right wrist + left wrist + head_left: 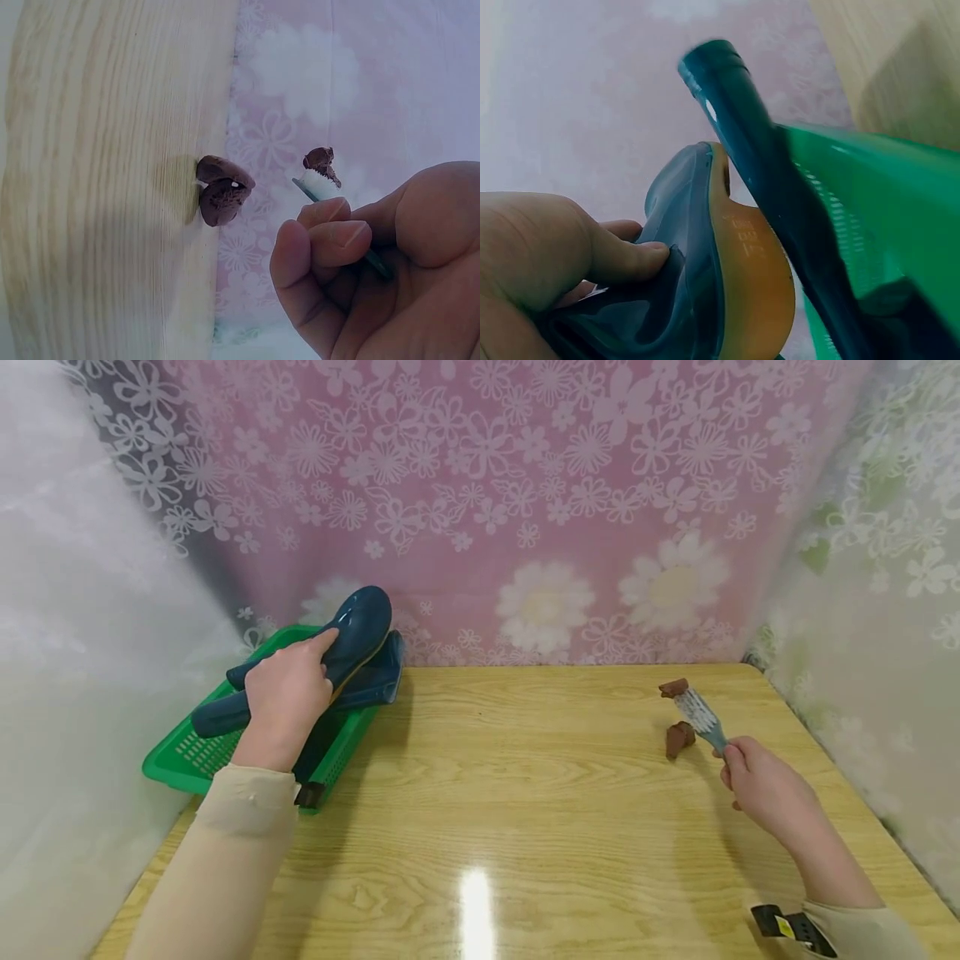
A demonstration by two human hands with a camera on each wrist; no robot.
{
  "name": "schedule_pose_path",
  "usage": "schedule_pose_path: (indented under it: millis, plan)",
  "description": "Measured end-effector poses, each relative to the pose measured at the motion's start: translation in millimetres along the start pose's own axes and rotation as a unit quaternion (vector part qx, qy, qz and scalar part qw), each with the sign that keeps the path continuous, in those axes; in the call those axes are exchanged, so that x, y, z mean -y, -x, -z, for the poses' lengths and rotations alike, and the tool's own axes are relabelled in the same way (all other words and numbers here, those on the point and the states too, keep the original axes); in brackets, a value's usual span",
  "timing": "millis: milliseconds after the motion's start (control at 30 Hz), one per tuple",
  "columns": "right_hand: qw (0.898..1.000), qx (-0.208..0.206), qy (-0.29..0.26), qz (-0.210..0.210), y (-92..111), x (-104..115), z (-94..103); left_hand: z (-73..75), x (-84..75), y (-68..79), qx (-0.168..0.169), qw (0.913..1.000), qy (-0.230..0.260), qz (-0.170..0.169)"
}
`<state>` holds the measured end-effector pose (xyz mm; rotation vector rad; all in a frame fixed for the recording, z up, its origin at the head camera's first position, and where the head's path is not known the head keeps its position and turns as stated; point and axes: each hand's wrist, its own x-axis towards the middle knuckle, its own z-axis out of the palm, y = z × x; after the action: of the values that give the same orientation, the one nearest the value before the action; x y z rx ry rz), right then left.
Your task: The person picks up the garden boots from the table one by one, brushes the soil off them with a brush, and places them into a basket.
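Note:
My left hand (288, 685) grips a dark blue rain boot (363, 618) at its ankle, over the green basket. Its tan sole (754, 285) shows in the left wrist view, thumb pressed against the upper. Another dark blue boot (378, 672) lies in the basket underneath, its shaft (742, 135) sticking up past the rim. On the right, my right hand (768, 781) holds a small brush (699, 712) by its grey-green handle. A brown clay-like lump (673, 687) clings to the white bristle tips. Close by on the table sits a second brown lump (679, 739).
The green basket (168, 768) with perforated walls stands at the table's left edge. A wooden table (525, 793) spans the front. Flowered curtains (465, 485) hang along the back and sides. A black strap is around the right wrist.

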<state>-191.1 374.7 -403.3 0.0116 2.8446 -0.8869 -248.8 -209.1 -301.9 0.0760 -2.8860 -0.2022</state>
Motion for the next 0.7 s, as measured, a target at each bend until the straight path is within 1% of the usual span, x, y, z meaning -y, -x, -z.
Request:
schedule_pose_path:
  millis: [200,400,600,700]
  plan:
    - [1.0,-0.001,-0.001,-0.002,2,-4,0.5,-6.3,14.6,1.0,0.01,0.9999,0.004,0.012]
    - [1.0,0.004,-0.007,-0.004,4,-7,1.7,-8.1,23.9,4.2,0.045,0.9988,0.007,0.017]
    - [1.0,0.006,-0.005,-0.007,6,-7,4.6,-7.1,28.9,6.3,0.097,0.995,0.011,0.02]
    - [1.0,0.008,-0.007,-0.007,7,-5,4.0,-5.0,30.7,7.1,0.106,0.9943,0.009,0.015]
